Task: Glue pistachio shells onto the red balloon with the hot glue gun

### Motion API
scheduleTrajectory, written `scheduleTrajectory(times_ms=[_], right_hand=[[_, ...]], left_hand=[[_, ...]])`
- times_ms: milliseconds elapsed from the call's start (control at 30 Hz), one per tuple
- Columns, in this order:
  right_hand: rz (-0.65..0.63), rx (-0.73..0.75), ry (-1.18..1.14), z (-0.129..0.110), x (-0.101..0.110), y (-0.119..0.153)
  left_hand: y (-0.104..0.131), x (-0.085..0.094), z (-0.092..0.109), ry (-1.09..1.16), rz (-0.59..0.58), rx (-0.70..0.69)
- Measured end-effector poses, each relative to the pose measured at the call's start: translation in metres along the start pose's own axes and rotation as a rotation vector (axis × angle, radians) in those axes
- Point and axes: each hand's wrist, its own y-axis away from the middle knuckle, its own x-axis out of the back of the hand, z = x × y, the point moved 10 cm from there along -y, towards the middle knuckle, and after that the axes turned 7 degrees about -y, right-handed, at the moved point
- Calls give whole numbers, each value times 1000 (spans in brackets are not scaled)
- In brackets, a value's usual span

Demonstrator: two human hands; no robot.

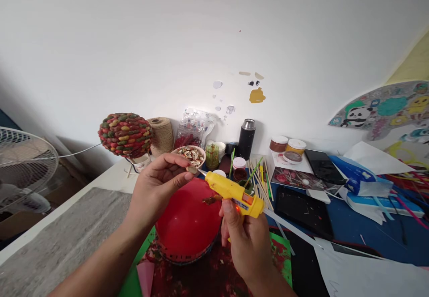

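Observation:
My left hand [159,183] pinches a small pale nutshell [192,170], which looks like a pistachio half, between thumb and fingertips. Wrapped around the handle of a yellow hot glue gun [234,192] is my right hand [246,239]. The gun's metal nozzle points left and meets or nearly meets the shell; an orange light glows on its side. Below both hands, a round red balloon [187,221] rests in a dark-rimmed holder. A few brown painted shells [212,199] show at the balloon's upper right. Behind my left fingers stands a bowl [203,153] of loose shells.
A ball of painted shells [125,135] stands at left near a twine spool [161,136] and a fan [23,167]. Behind are a black flask [246,139], paint jars [239,163] and sticks. A phone [323,167] and a black tablet-like slab [303,210] lie right.

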Motion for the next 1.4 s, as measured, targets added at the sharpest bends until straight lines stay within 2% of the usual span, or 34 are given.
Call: scheduleTrajectory(times_ms=[100,200,267,367,500,600,767,833,900,967,1033,1133,1267,1400], right_hand=[[7,6,-1,-6,1,-3],[-10,0,-33,-17,1,-8],[-1,-25,-80,-22,2,-12],[27,-51,-151,-26,4,-16],[38,-60,-193,-28,5,-18],[49,-65,-213,-28,7,-19],[41,-84,-231,-28,8,-22],[38,-92,-244,-28,8,-22],[38,-101,-256,-28,8,-22],[35,-99,-264,-29,8,-22],[24,-93,-262,-30,7,-22],[25,-90,-263,-30,7,-21],[19,-68,-249,-34,7,-22],[1,-50,-231,-38,7,-23]], left_hand=[[1,3,3,-2,21,-13],[0,11,9,20,104,-45],[-2,17,14,76,158,-73],[-8,23,20,203,179,-115],[-17,37,18,283,219,-101],[-16,50,24,201,266,-105],[4,57,53,-139,247,-216],[14,50,66,-347,165,-287],[23,34,74,-559,14,-369],[30,13,76,-737,-164,-452],[34,-3,75,-862,-293,-507],[36,-18,75,-977,-362,-562],[42,-35,80,-1023,-415,-640],[48,-44,77,-1035,-437,-633]])
